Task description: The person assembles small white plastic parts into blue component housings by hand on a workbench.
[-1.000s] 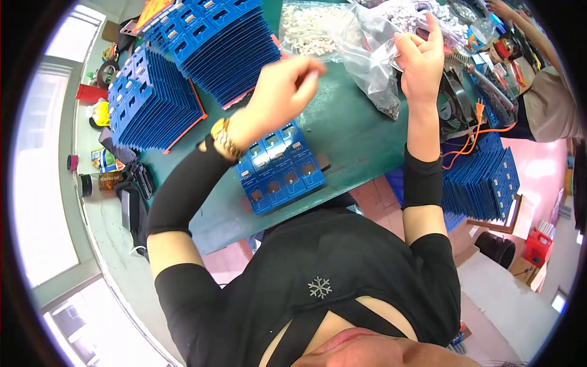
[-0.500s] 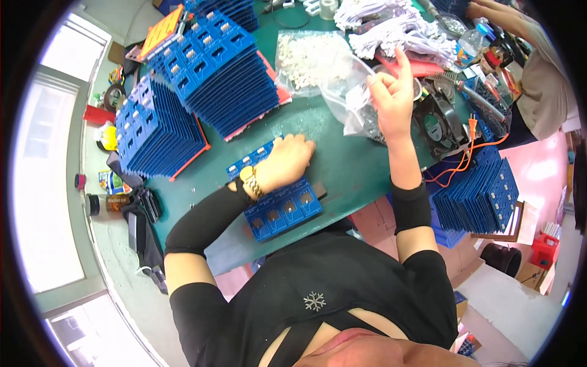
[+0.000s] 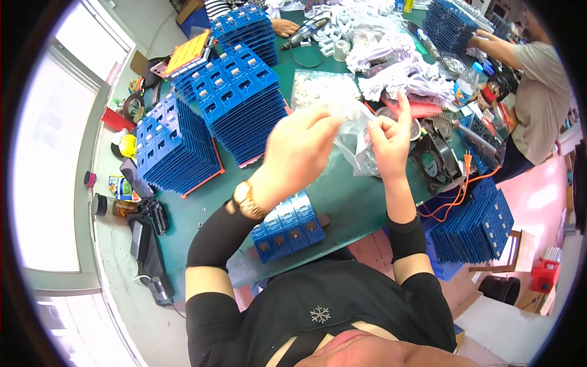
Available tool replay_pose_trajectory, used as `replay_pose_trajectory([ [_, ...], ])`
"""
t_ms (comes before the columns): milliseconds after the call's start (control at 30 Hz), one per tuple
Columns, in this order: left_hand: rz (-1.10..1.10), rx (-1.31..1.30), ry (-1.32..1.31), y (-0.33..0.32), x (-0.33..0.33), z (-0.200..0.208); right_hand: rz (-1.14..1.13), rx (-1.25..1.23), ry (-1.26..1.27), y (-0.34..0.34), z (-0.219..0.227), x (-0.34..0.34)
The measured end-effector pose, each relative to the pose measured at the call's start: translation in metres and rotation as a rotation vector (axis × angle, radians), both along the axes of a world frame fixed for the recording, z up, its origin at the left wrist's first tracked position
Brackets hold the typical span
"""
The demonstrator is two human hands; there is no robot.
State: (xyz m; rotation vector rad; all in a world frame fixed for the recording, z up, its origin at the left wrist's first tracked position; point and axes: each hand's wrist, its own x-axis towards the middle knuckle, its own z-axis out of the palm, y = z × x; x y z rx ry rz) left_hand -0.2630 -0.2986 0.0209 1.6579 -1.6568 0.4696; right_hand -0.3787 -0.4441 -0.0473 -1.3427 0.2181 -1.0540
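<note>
My left hand [image 3: 301, 150], a gold watch on its wrist, is raised over the table with its fingers curled inward; whatever they may hold is hidden. Under that wrist a blue circuit board panel [image 3: 292, 225] lies at the table's near edge, bearing rows of small parts, its far end partly covered by my arm. My right hand [image 3: 390, 144] is lifted beside the clear plastic bag [image 3: 353, 137]. Its index finger points up while the thumb and other fingers fold together, and anything between them is too small to make out. Past my left hand lies a bag of small whitish parts [image 3: 324, 90].
Tall stacks of blue panels [image 3: 235, 79] stand on the left, another stack [image 3: 474, 223] low on the right. Bundled white cables [image 3: 403, 70], a black fan [image 3: 435, 160] and an orange power cord [image 3: 468, 164] are on the right. Other people work at the far side.
My left hand has risen off the blue panel and moved away toward the bags, uncovering part of the panel. My right hand keeps nearly the same pose. The view has tilted up.
</note>
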Motion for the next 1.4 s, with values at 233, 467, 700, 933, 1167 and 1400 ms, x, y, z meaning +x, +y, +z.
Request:
replay_pose_trajectory([
  [233, 0.648, 0.331, 0.216, 0.168, 0.039, -0.049, 0.020, 0.031, -0.039, -0.004, 0.000, -0.006],
  [467, 1.163, 0.788, 0.284, 0.273, 0.054, -0.133, 0.035, 0.012, 0.021, 0.018, 0.000, -0.007],
  [700, 1.027, 0.648, 0.077, 0.247, 0.066, -0.157, 0.012, 0.043, 0.009, 0.028, -0.005, -0.011],
  [933, 1.022, 0.603, 0.009, 0.253, 0.081, -0.174, 0.036, 0.075, 0.023, 0.026, -0.018, -0.001],
  [1167, 1.024, 0.439, 0.032, 0.287, 0.063, -0.154, 0.022, 0.073, 0.060, 0.027, -0.023, 0.003],
  [1400, 1.087, 0.621, 0.166, 0.276, 0.069, -0.142, -0.041, 0.058, 0.083, 0.029, -0.031, 0.011],
])
